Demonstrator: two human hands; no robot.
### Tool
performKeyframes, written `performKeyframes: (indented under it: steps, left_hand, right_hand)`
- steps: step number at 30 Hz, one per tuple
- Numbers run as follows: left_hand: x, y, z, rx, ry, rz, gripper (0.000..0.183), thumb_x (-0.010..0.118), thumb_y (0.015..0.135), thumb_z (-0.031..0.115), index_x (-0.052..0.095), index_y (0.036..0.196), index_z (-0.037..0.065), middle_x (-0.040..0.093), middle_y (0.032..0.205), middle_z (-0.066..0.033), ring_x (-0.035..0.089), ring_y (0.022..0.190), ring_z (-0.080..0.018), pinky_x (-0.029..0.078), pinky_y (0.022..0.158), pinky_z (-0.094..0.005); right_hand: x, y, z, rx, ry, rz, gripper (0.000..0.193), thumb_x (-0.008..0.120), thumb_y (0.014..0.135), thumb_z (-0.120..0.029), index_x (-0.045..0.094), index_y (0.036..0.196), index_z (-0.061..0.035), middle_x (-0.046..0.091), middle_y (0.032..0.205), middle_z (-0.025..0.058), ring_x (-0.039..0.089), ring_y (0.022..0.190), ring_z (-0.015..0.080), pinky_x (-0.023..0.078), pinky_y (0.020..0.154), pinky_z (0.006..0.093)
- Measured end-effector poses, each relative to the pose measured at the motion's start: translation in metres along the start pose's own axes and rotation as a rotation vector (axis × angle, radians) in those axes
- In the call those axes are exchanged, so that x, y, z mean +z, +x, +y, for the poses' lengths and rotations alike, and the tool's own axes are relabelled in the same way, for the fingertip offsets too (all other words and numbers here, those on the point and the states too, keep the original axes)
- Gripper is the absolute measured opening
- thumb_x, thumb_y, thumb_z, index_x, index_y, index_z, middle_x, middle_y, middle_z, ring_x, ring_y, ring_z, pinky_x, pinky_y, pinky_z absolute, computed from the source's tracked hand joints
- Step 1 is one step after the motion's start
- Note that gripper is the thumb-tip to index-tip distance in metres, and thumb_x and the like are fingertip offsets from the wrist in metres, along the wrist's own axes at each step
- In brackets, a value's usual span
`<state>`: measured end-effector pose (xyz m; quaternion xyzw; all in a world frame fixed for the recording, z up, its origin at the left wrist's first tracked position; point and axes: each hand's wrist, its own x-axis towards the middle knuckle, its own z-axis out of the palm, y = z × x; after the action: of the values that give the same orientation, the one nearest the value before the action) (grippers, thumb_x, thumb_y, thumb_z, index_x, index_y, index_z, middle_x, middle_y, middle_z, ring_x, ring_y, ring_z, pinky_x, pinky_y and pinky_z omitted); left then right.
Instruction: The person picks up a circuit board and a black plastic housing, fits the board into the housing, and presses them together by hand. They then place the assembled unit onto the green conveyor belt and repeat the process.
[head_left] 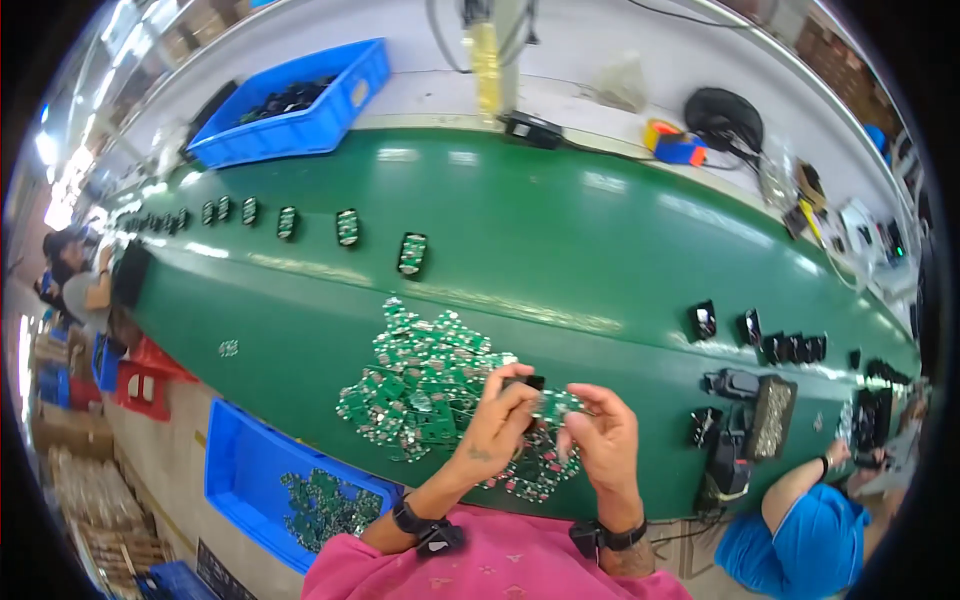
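Close to the bench's near edge, my left hand (492, 424) pinches a small black plastic housing (534, 381), partly hidden by the fingers. Beside it, thumb and fingers of my right hand (606, 432) grip a small green circuit board (553, 404). The two pieces are close together; whether they touch I cannot tell. A heap of loose green circuit boards (415, 370) lies left of my hands, and more boards with reddish parts (537, 468) are under them. Beyond the heap, black housings with green boards in them (411, 255) stand in a row running left.
One blue bin (232, 455) with boards sits below the bench at left; another blue bin (350, 88) holds black parts at the back. Black housings (704, 319) line the right side, near a foam-like block (773, 418). A person in blue (805, 530) works at right, another at far left.
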<state>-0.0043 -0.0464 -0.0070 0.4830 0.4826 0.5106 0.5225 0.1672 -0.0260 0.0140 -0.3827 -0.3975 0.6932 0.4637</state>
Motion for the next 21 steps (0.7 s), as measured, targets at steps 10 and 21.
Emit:
performKeyframes:
  steps: [10, 21]
  left_hand:
    - [-0.003, 0.0, -0.002, -0.015, 0.068, -0.13, 0.023, 0.049, 0.092, 0.0, 0.055, 0.114, 0.002, 0.035, 0.136, -0.0137, 0.059, 0.084, -0.0133, 0.052, 0.068, -0.0236]
    - [0.003, -0.003, 0.008, -0.12, -0.297, -0.225, 0.07, 0.057, 0.088, -0.002, 0.025, 0.15, 0.003, 0.04, 0.141, -0.0128, 0.048, 0.123, -0.0215, 0.045, 0.101, -0.0329]
  right_hand:
    - [0.0, 0.0, 0.001, 0.091, -0.008, -0.01, 0.026, 0.063, 0.09, 0.005, 0.057, 0.115, 0.0074, 0.063, 0.085, 0.0086, 0.064, 0.064, 0.0113, 0.052, 0.054, 0.0228]
    - [-0.009, 0.0, 0.004, 0.124, -0.091, 0.035, 0.028, 0.066, 0.09, 0.0, 0.054, 0.115, 0.0048, 0.06, 0.087, 0.0041, 0.062, 0.067, 0.0082, 0.05, 0.054, 0.0201]
